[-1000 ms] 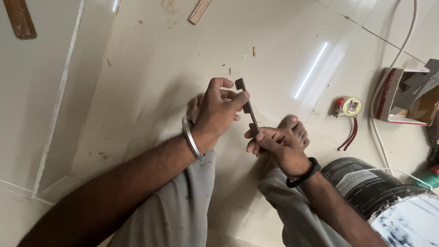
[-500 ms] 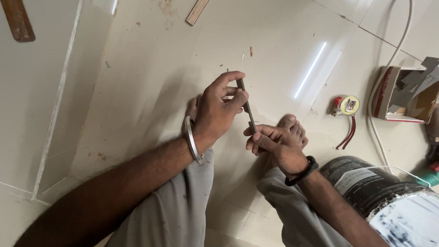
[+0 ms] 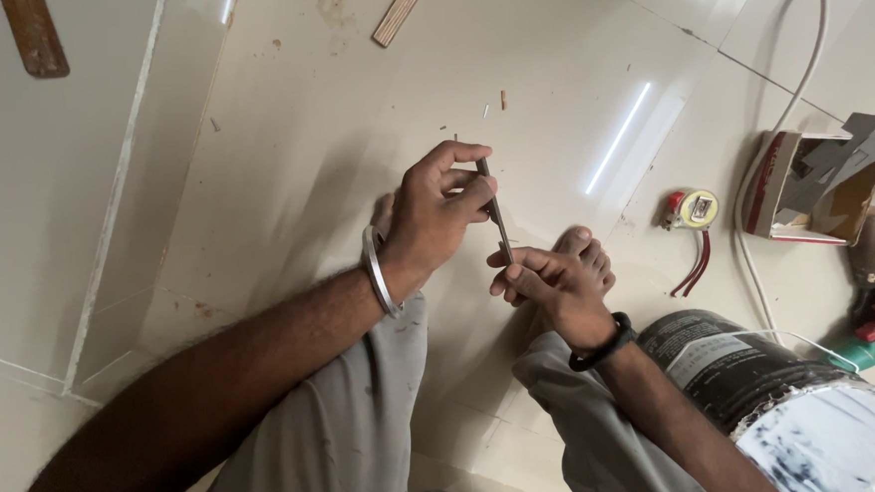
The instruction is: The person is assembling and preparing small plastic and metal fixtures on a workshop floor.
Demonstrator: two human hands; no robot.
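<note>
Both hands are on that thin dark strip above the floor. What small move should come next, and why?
Probably steady the lower end first. The left hand pinches the upper part of the thin dark strip with its fingertips, the right hand grips the bottom, and the strip stands nearly upright, so any work on it needs a firm hold.

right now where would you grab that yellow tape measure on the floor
Probably across the round yellow case of the tape measure, coming straight down from above: it lies flat on the tiled floor, and the red strap trails off its lower side, so the case itself gives the firmest hold.
</note>
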